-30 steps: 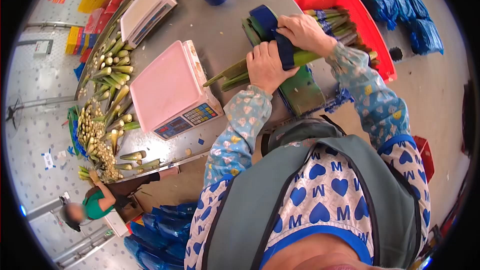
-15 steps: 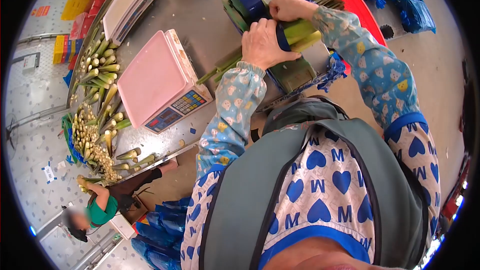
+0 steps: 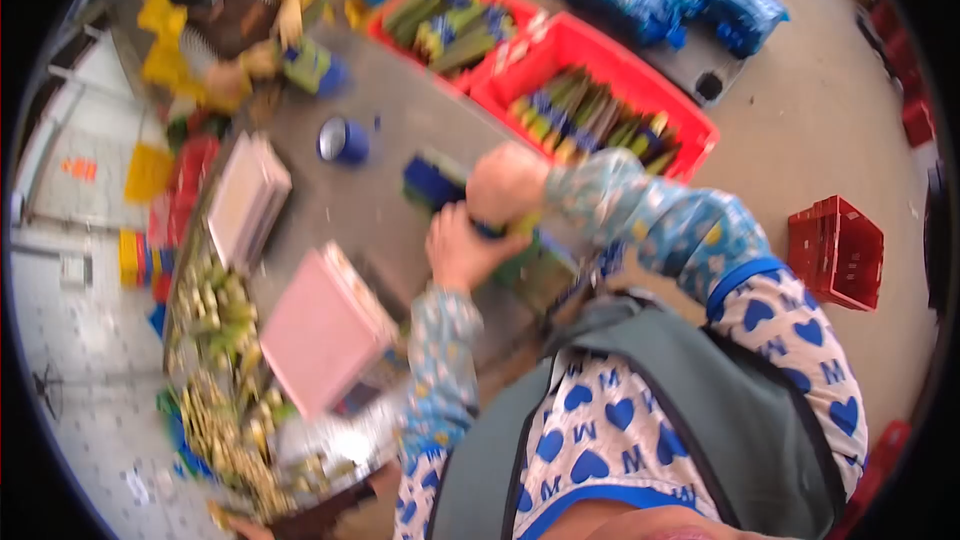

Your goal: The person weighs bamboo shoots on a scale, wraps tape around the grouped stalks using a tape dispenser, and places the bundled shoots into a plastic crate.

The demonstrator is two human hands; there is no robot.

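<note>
The bundle of green stalks (image 3: 523, 226) is under the two hands on the near side of the metal table (image 3: 388, 92). Hands and blur hide most of it, so I cannot tell which way its long axis points or where its ends lie. A strip of dark blue tape (image 3: 488, 231) shows at its surface between the hands.

The left hand (image 3: 462, 248) lies over the bundle, thumb spread from the fingers; whether it grips, I cannot tell. The right hand (image 3: 507, 183) is curled closed just beside it, and what its fingers pinch is hidden. Near them, towards the tape roll, sits a blue-and-green block (image 3: 432, 180); a flat green piece (image 3: 543, 266) shows on the other side.

The round blue tape roll (image 3: 343, 141) looks smooth, its pale core visible. The scale (image 3: 325, 325) has a flat, square-cornered pink tray, and a second scale (image 3: 245, 200) stands beyond it. Long, tapering loose stalks (image 3: 225, 340) form an uneven pile along the table edge. In the red plastic crate (image 3: 685, 125), slim bundles with blue bands (image 3: 590, 115) lie side by side, roughly parallel. Across the table, a co-worker (image 3: 235, 20) in a dark cap handles another green bundle (image 3: 313, 70).
</note>
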